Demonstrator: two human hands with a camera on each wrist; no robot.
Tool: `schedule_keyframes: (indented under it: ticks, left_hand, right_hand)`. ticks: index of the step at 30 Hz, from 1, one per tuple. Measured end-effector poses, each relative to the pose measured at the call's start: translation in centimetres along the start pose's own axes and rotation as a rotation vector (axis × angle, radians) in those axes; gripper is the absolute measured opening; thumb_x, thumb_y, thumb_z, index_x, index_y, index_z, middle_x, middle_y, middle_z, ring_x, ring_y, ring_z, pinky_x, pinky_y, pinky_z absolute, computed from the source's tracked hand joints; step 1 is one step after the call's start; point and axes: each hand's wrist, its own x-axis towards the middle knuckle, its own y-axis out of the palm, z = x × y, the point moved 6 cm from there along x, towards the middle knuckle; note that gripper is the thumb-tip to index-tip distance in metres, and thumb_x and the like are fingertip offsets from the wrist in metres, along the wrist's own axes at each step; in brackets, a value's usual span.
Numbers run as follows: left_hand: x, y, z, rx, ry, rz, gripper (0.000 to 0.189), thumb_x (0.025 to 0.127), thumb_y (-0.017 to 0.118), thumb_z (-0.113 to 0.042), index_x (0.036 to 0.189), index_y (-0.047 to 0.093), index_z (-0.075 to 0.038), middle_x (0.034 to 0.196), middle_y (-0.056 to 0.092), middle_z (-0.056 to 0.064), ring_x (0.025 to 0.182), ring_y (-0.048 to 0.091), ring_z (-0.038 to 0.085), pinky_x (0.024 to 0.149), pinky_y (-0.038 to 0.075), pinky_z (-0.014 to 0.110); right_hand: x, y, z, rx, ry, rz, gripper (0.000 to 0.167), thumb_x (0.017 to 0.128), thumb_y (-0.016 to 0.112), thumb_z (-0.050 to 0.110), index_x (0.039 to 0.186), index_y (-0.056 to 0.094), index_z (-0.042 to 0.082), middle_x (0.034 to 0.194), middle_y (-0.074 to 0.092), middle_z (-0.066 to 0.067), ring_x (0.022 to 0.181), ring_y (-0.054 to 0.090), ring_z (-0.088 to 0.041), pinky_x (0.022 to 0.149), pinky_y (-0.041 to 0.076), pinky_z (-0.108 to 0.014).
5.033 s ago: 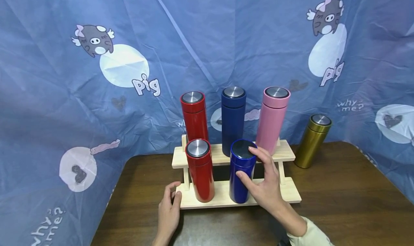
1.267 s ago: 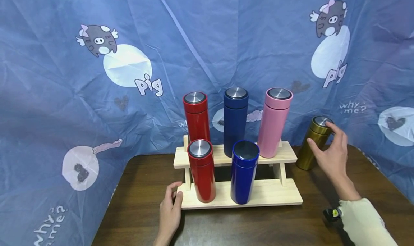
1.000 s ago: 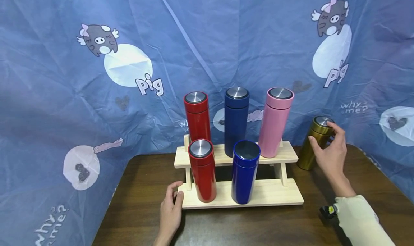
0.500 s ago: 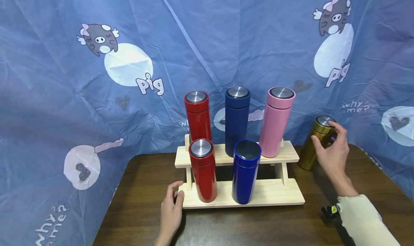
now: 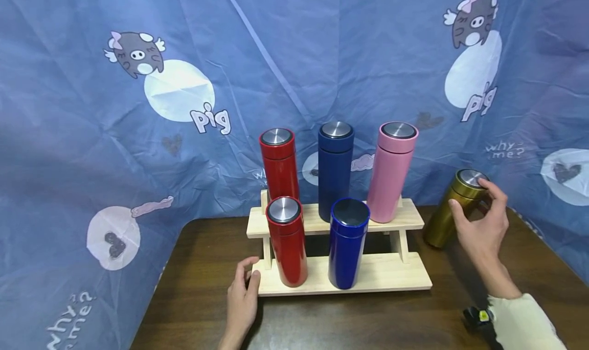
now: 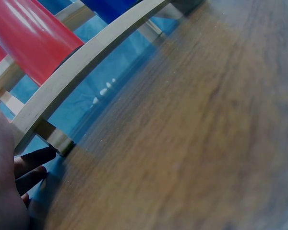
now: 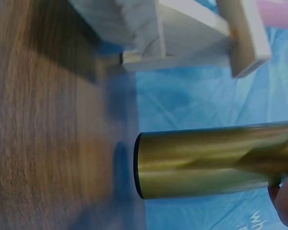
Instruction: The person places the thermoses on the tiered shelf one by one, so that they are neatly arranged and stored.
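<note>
My right hand (image 5: pixel 485 232) grips a gold thermos bottle (image 5: pixel 444 219) near its lid, thumb on one side and fingers on the other. In the right wrist view, a gap with a shadow shows between the base of the gold bottle (image 7: pixel 201 163) and the table; the bottle hangs tilted right of the rack. My left hand (image 5: pixel 241 301) holds the left end of the two-step wooden rack (image 5: pixel 393 273). On the lower step stand a red bottle (image 5: pixel 290 253) and a glossy blue one (image 5: pixel 345 258). A red (image 5: pixel 279 171), a navy (image 5: pixel 335 181) and a pink bottle (image 5: pixel 391 181) stand above.
The rack stands on a brown wooden table (image 5: pixel 349 322) with rounded far corners. Behind and around it hangs a blue printed cloth (image 5: pixel 285 48). A bare stretch of the lower step lies right of the glossy blue bottle.
My right hand let go of the glossy blue bottle, moved right to the gold bottle, and has just raised and tilted it slightly rightward. The left hand stays at the rack's end.
</note>
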Motion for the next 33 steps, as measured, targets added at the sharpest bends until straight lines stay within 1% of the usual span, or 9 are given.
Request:
schedule_keyframes:
  ticks: [7, 10, 14, 17, 21, 26, 28, 31, 33]
  left_hand:
    - [-0.1, -0.2, -0.3, 0.004, -0.009, 0.008, 0.027, 0.110, 0.064, -0.014, 0.137, 0.068, -0.017, 0.071, 0.047, -0.008, 0.065, 0.045, 0.006, 0.069, 0.037, 0.030]
    - [-0.1, -0.1, -0.2, 0.000, 0.006, 0.002, 0.027, 0.110, 0.064, -0.014, 0.136, 0.068, -0.018, 0.071, 0.047, -0.008, 0.065, 0.045, 0.005, 0.068, 0.037, 0.030]
    - [-0.1, 0.0, 0.0, 0.001, 0.078, -0.025, 0.026, 0.108, 0.064, -0.013, 0.134, 0.068, -0.017, 0.070, 0.048, -0.009, 0.064, 0.046, 0.007, 0.066, 0.037, 0.031]
    - [0.1, 0.2, 1.0, 0.015, 0.108, -0.036, 0.025, 0.109, 0.065, -0.015, 0.134, 0.068, -0.021, 0.070, 0.049, -0.011, 0.064, 0.047, 0.005, 0.065, 0.038, 0.031]
    - [0.7, 0.5, 3.2, 0.014, 0.066, -0.017, 0.026, 0.111, 0.067, -0.020, 0.134, 0.068, -0.030, 0.070, 0.050, -0.014, 0.064, 0.049, 0.005, 0.067, 0.041, 0.031]
    - [0.3, 0.2, 1.6, 0.010, 0.036, -0.010, 0.026, 0.110, 0.066, -0.016, 0.134, 0.068, -0.025, 0.071, 0.050, -0.012, 0.066, 0.049, 0.008, 0.070, 0.040, 0.032]
    - [0.1, 0.0, 0.6, 0.022, 0.051, -0.018, 0.025, 0.109, 0.065, -0.015, 0.133, 0.068, -0.023, 0.071, 0.049, -0.012, 0.066, 0.047, 0.006, 0.070, 0.039, 0.031]
    - [0.1, 0.1, 0.8, 0.036, 0.074, -0.026, 0.026, 0.109, 0.065, -0.014, 0.133, 0.068, -0.023, 0.070, 0.049, -0.013, 0.065, 0.047, 0.005, 0.069, 0.039, 0.031]
    - [0.0, 0.0, 0.4, 0.025, 0.074, -0.024, 0.026, 0.109, 0.064, -0.014, 0.134, 0.068, -0.020, 0.070, 0.050, -0.011, 0.066, 0.048, 0.006, 0.069, 0.038, 0.031]
  right_hand:
    - [-0.8, -1.1, 6.0, 0.123, -0.074, -0.026, 0.066, 0.086, 0.077, -0.007, 0.148, 0.054, -0.010, 0.136, 0.062, 0.017, 0.112, 0.061, 0.000, 0.095, 0.047, -0.015]
    - [-1.1, -1.3, 6.8, 0.161, -0.094, -0.035, 0.067, 0.086, 0.077, -0.004, 0.148, 0.053, -0.012, 0.138, 0.062, 0.014, 0.111, 0.062, -0.002, 0.094, 0.046, -0.016]
    - [-1.5, -1.5, 7.2, 0.226, -0.110, -0.042, 0.070, 0.084, 0.079, -0.002, 0.147, 0.050, -0.016, 0.141, 0.062, 0.008, 0.114, 0.063, -0.007, 0.098, 0.047, -0.019]
    - [-1.8, -1.5, 7.9, 0.266, -0.126, -0.035, 0.072, 0.083, 0.080, -0.001, 0.146, 0.048, -0.018, 0.144, 0.062, 0.004, 0.118, 0.064, -0.012, 0.101, 0.048, -0.020]
    - [-2.3, -1.3, 9.1, 0.311, -0.151, -0.025, 0.072, 0.083, 0.081, 0.000, 0.144, 0.047, -0.020, 0.143, 0.064, 0.001, 0.120, 0.064, -0.014, 0.103, 0.049, -0.022]
    - [-3.1, -0.9, 10.3, 0.345, -0.183, 0.003, 0.072, 0.084, 0.083, 0.002, 0.142, 0.046, -0.021, 0.143, 0.065, -0.002, 0.122, 0.064, -0.016, 0.104, 0.049, -0.023]
    - [-3.5, -0.7, 10.6, 0.348, -0.189, 0.022, 0.073, 0.085, 0.083, 0.002, 0.143, 0.046, -0.021, 0.144, 0.065, -0.002, 0.122, 0.065, -0.016, 0.105, 0.049, -0.023]
    - [-4.0, -0.4, 10.9, 0.358, -0.194, 0.046, 0.073, 0.086, 0.084, 0.002, 0.143, 0.046, -0.022, 0.145, 0.065, -0.003, 0.122, 0.065, -0.016, 0.104, 0.049, -0.022]
    - [-4.4, -0.2, 11.1, 0.366, -0.200, 0.060, 0.072, 0.087, 0.084, 0.002, 0.143, 0.045, -0.022, 0.144, 0.065, -0.002, 0.121, 0.065, -0.015, 0.103, 0.049, -0.022]
